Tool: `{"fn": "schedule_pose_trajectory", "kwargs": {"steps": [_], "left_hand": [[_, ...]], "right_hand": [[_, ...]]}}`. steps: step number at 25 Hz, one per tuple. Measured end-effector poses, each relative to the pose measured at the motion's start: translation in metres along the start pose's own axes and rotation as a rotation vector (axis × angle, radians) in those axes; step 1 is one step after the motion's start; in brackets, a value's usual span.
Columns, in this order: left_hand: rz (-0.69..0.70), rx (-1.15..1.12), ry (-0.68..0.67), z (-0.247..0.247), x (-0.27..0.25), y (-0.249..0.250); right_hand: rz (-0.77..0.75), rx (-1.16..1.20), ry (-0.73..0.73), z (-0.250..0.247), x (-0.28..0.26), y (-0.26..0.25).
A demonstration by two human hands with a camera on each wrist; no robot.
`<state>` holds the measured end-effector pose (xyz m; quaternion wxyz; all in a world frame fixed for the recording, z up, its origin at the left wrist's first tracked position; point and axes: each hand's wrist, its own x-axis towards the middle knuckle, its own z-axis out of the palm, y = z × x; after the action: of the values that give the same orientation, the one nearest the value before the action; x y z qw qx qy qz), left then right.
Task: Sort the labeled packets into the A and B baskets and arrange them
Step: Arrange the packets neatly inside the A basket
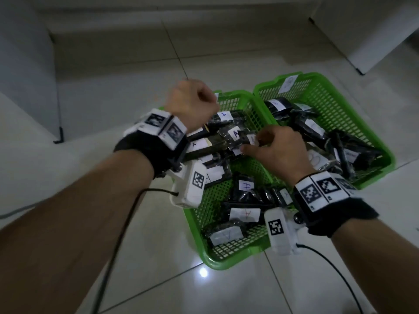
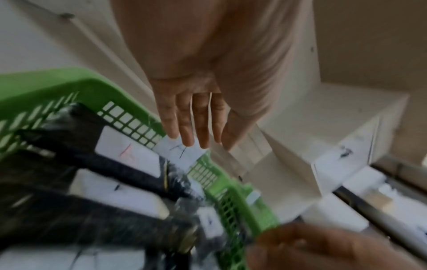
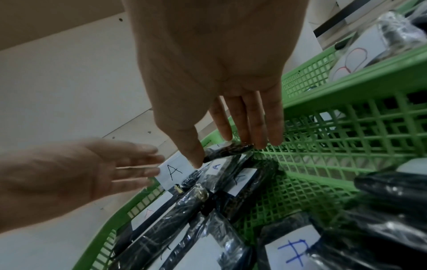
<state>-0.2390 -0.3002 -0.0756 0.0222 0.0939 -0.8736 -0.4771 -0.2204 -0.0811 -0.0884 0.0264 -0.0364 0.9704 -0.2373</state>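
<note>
Arranging stage: right hand [image 3: 208, 76] pinching a black plastic-wrapped A-labelled packet [image 3: 227, 150] inside the green mesh A basket [image 1: 235, 257]; left hand [image 2: 196, 117] spread, empty. Next, probably: laying it flat alongside neighbours.

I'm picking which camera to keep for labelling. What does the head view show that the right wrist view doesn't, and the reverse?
Only the head view shows both green plastic mesh baskets whole and the wrist-worn cameras.

Only the right wrist view shows the right hand from below, thumb and fingertips touching a black plastic-wrapped packet.

Both show white A labels and the left hand.
</note>
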Motion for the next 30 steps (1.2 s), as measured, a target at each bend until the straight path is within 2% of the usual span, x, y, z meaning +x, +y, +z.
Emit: {"fn": "schedule_pose_trajectory", "kwargs": {"steps": [4, 6, 8, 10, 11, 12, 14, 16, 17, 19, 20, 22, 23, 25, 27, 30], "left_hand": [[0.186, 0.199, -0.221, 0.046, -0.022, -0.003], [0.281, 0.288, -0.373, 0.066, -0.038, 0.007], [0.311, 0.39, -0.497, 0.082, -0.046, 0.017], [0.268, 0.429, -0.541, 0.094, -0.047, 0.026], [0.203, 0.375, -0.539, 0.098, -0.046, 0.029], [0.098, 0.27, -0.553, 0.1, -0.047, 0.032], [-0.115, -0.089, -0.582, 0.099, -0.045, 0.038], [-0.182, -0.292, -0.546, 0.092, -0.042, 0.04], [-0.14, -0.264, -0.495, 0.085, -0.039, 0.038], [0.02, -0.02, -0.39, 0.072, -0.032, 0.029], [0.076, 0.106, -0.354, 0.066, -0.029, 0.022], [0.089, 0.216, -0.298, 0.056, -0.029, 0.008], [0.086, 0.234, -0.26, 0.052, -0.03, 0.001], [0.101, 0.244, -0.216, 0.051, -0.032, -0.008], [0.119, 0.211, -0.206, 0.052, -0.034, -0.009], [0.133, 0.157, -0.034, 0.05, -0.033, -0.004]], "right_hand": [[0.014, -0.001, -0.026, -0.009, -0.002, 0.004], [0.037, -0.02, -0.057, -0.016, -0.006, 0.013], [0.049, 0.006, -0.075, -0.022, -0.012, 0.026], [0.079, 0.115, -0.055, -0.029, -0.02, 0.037], [0.086, 0.172, -0.046, -0.031, -0.023, 0.041], [0.093, 0.239, -0.041, -0.032, -0.027, 0.043], [0.152, 0.472, -0.051, -0.031, -0.032, 0.042], [0.222, 0.665, -0.086, -0.027, -0.034, 0.04], [0.233, 0.664, -0.108, -0.025, -0.034, 0.038], [0.182, 0.457, -0.237, -0.025, -0.035, 0.035], [0.12, 0.306, -0.369, -0.024, -0.039, 0.032], [-0.015, 0.043, -0.648, -0.014, -0.053, 0.024], [-0.08, -0.057, -0.703, -0.007, -0.059, 0.02], [-0.156, -0.146, -0.672, 0.001, -0.064, 0.015], [-0.145, -0.137, -0.661, 0.003, -0.063, 0.013], [-0.133, -0.131, -0.716, 0.0, -0.061, 0.013]]}}
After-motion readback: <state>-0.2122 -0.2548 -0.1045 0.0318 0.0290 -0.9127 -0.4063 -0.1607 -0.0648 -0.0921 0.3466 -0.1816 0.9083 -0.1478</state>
